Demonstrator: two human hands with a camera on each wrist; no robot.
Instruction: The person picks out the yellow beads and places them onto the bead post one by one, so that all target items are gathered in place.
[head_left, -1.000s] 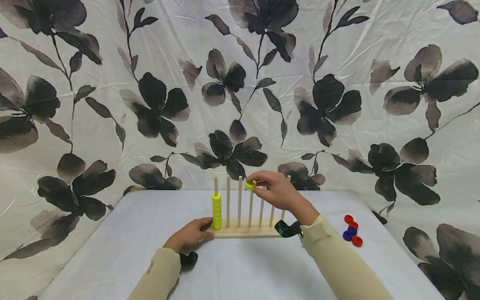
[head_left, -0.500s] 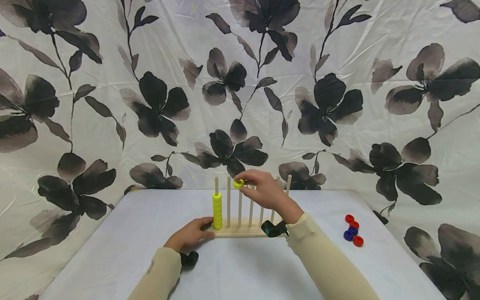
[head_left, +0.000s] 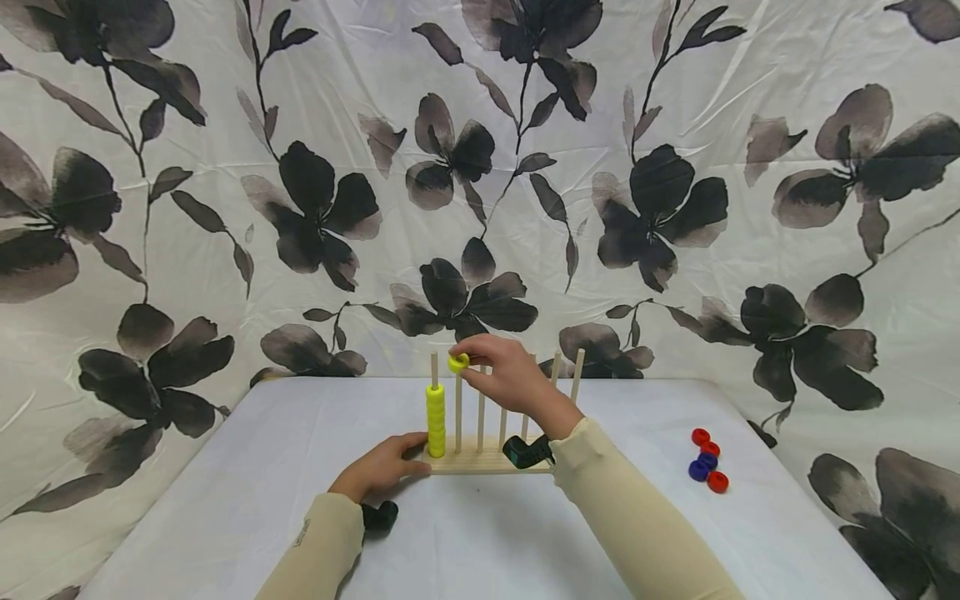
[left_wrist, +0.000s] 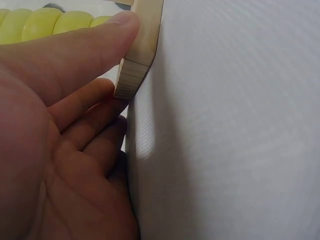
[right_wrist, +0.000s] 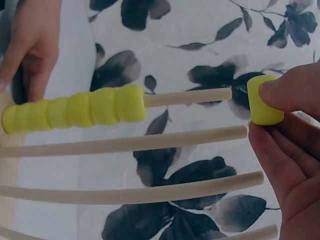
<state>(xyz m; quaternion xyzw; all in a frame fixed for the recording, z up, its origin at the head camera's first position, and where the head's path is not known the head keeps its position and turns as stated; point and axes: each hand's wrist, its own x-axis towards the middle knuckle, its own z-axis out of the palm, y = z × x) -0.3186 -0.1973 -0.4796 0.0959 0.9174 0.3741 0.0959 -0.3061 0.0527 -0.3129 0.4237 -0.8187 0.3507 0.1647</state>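
My right hand (head_left: 506, 375) pinches a yellow ring bead (right_wrist: 265, 100) between thumb and fingers. In the right wrist view the bead sits just off the tip of the peg (right_wrist: 195, 96) that carries a stack of yellow beads (head_left: 436, 421). In the head view it overlaps the top of the second peg. The pegs stand upright in a long wooden base (head_left: 487, 460). At the base's left end, my left hand (head_left: 382, 467) grips the corner, its thumb (left_wrist: 107, 37) on the wood and its fingers curled against the end. Bare pegs (head_left: 576, 375) rise farther right.
To the right on the white-covered table (head_left: 247, 467) lie loose beads, such as a red one (head_left: 717, 482) and a blue one (head_left: 698, 472). A floral cloth (head_left: 480, 167) hangs behind the table's back edge.
My right hand has moved left along the peg tops with the yellow bead, toward the stacked peg. The left hand stays on the base.
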